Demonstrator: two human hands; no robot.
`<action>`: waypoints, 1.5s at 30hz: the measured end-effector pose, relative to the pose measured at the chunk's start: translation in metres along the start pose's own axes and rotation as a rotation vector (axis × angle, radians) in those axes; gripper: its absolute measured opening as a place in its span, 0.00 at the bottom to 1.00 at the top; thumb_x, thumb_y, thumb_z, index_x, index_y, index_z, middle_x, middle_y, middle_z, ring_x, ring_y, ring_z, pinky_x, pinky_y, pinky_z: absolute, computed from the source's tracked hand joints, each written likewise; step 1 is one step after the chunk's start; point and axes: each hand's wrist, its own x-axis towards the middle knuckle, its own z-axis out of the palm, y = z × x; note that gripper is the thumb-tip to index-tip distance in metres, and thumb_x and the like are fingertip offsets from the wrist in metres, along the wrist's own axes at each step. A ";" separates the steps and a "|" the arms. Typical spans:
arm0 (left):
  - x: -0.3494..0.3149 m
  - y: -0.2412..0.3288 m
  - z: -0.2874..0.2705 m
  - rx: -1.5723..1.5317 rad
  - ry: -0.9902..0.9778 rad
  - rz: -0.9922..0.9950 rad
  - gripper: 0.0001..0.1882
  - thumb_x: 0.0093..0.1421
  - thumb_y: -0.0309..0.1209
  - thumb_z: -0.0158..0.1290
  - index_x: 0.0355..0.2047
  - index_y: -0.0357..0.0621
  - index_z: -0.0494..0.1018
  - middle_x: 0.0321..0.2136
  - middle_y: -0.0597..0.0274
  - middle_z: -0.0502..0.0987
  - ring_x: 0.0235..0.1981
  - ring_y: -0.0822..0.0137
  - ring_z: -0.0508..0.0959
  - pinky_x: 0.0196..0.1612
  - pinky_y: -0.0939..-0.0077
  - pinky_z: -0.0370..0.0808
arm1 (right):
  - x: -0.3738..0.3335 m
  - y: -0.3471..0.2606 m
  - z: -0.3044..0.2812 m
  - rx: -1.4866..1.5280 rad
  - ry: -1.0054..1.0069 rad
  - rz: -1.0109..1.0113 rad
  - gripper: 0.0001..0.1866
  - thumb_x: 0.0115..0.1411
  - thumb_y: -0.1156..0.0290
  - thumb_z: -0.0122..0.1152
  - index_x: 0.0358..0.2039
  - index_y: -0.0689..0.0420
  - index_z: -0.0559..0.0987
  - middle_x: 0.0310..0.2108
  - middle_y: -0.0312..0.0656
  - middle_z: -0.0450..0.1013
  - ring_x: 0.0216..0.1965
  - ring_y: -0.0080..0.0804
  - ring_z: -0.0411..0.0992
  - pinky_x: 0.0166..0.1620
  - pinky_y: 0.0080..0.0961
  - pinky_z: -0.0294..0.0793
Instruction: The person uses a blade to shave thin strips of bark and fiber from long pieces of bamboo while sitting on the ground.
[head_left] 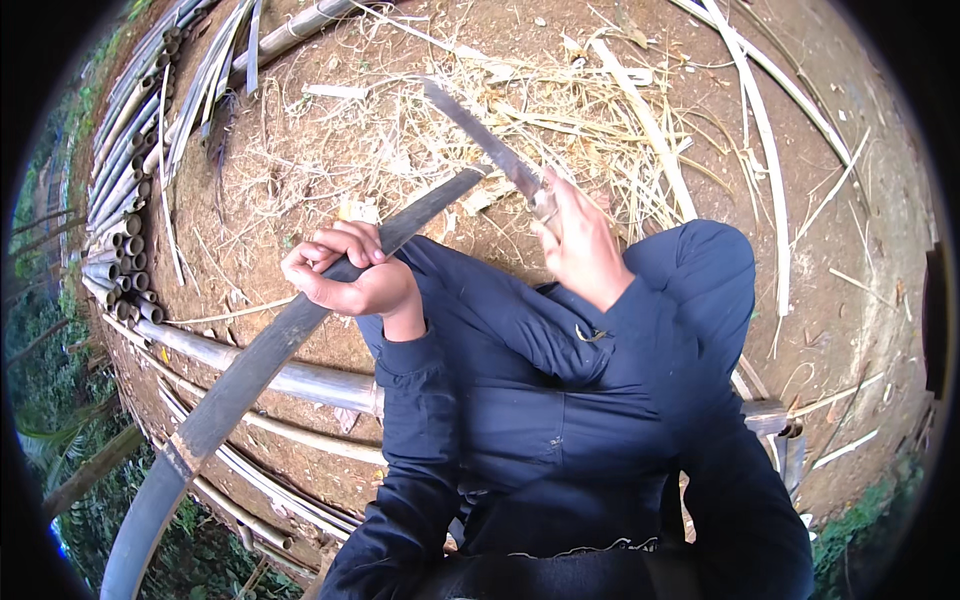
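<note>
Dark sleeves (415, 455) and a dark jacket front fill the lower part of the view, and beyond them are the navy trousers (470, 325) of the person, who sits with legs folded. From the lower left edge, a long, dark bamboo strip (245, 385) slants up and away to the right, with a brownish node ring partway along it. The left hand (352, 268) is wrapped around this strip above the knee on that side, fingers curled over it. The right hand (583, 238) grips the handle of a long-bladed knife (482, 135), its blade pointing away and to the left. The strip's far end comes up close to the blade; whether they touch, I cannot tell.

On the brown ground (840, 290) to the left, a thick bamboo pole (280, 375) runs toward the body, with thinner lengths nearer the camera. Past the hands, pale curled shavings (560, 115) lie scattered in a broad patch. Light split strips (762, 150) stretch along the right side. Farther off at the upper left, bamboo poles are stacked in a pile (125, 190), cut ends showing, and green foliage (45, 375) borders that edge.
</note>
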 end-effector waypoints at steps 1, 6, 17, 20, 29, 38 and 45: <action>0.003 -0.002 -0.002 0.008 0.025 -0.001 0.20 0.75 0.49 0.31 0.32 0.49 0.55 0.12 0.66 0.56 0.10 0.75 0.56 0.14 0.82 0.56 | -0.008 -0.003 0.003 0.092 -0.052 -0.020 0.32 0.56 0.81 0.62 0.62 0.67 0.63 0.42 0.56 0.75 0.40 0.50 0.77 0.45 0.39 0.78; 0.022 -0.016 -0.010 0.076 0.186 -0.014 0.23 0.73 0.53 0.34 0.27 0.52 0.55 0.10 0.68 0.53 0.08 0.74 0.53 0.12 0.81 0.56 | -0.017 0.015 0.030 0.151 -0.296 0.134 0.19 0.64 0.66 0.62 0.50 0.62 0.71 0.30 0.54 0.78 0.32 0.54 0.78 0.36 0.43 0.76; 0.047 -0.029 -0.045 0.141 0.715 -0.116 0.24 0.71 0.53 0.38 0.22 0.54 0.57 0.09 0.70 0.52 0.07 0.73 0.53 0.10 0.76 0.55 | 0.001 0.040 0.041 -0.077 -0.342 0.288 0.18 0.64 0.56 0.59 0.31 0.61 0.78 0.21 0.51 0.76 0.24 0.50 0.76 0.31 0.43 0.73; 0.052 -0.028 -0.043 0.162 0.730 -0.136 0.23 0.72 0.53 0.38 0.24 0.54 0.58 0.09 0.69 0.53 0.07 0.73 0.52 0.09 0.77 0.53 | 0.004 0.054 0.053 -0.051 -0.220 0.215 0.16 0.63 0.59 0.59 0.32 0.61 0.81 0.20 0.55 0.76 0.25 0.52 0.78 0.33 0.44 0.76; 0.051 -0.026 -0.042 0.120 0.743 -0.143 0.23 0.71 0.51 0.38 0.22 0.53 0.56 0.09 0.70 0.53 0.08 0.73 0.53 0.10 0.76 0.54 | 0.009 0.066 0.055 -0.009 -0.249 0.338 0.15 0.61 0.62 0.59 0.28 0.63 0.79 0.21 0.55 0.76 0.24 0.51 0.78 0.32 0.41 0.76; 0.051 -0.026 -0.045 0.187 0.830 -0.161 0.23 0.70 0.50 0.37 0.21 0.53 0.55 0.10 0.70 0.53 0.08 0.73 0.52 0.12 0.77 0.55 | 0.003 0.065 0.057 -0.069 -0.220 0.394 0.14 0.61 0.60 0.60 0.28 0.59 0.80 0.21 0.50 0.77 0.23 0.50 0.78 0.33 0.42 0.78; 0.049 -0.022 -0.040 0.202 0.836 -0.181 0.24 0.72 0.51 0.35 0.20 0.53 0.53 0.10 0.72 0.54 0.09 0.74 0.52 0.12 0.77 0.55 | -0.006 0.075 0.059 -0.060 -0.266 0.359 0.16 0.62 0.61 0.60 0.29 0.64 0.80 0.26 0.55 0.78 0.28 0.49 0.79 0.37 0.41 0.78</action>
